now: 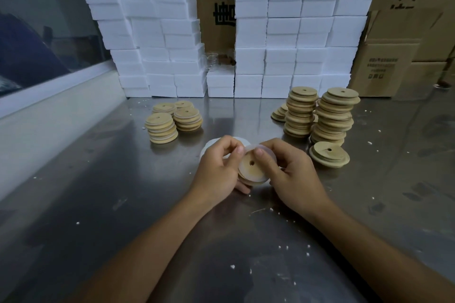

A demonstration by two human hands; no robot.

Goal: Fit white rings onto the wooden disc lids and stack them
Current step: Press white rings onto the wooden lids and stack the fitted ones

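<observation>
Both hands hold one wooden disc lid [251, 170] with a centre hole, tilted up above the steel table. A translucent white ring [254, 148] sits partly around its upper edge. My left hand [219, 167] grips the lid's left side, thumb on the ring. My right hand [288, 170] grips the right side, thumb pressing the lid's face near the rim. Behind my left hand lies a pile of white rings [209, 146], mostly hidden. Short stacks of lids [161, 128] stand at the left; tall lid stacks [332, 115] stand at the right, with a low pile [328, 154] in front.
White foam blocks [283, 39] are walled up along the back of the steel table [98, 204], with cardboard boxes [394, 66] behind and to the right. Small white crumbs dot the tabletop. A pale wall ledge [49, 110] runs along the left.
</observation>
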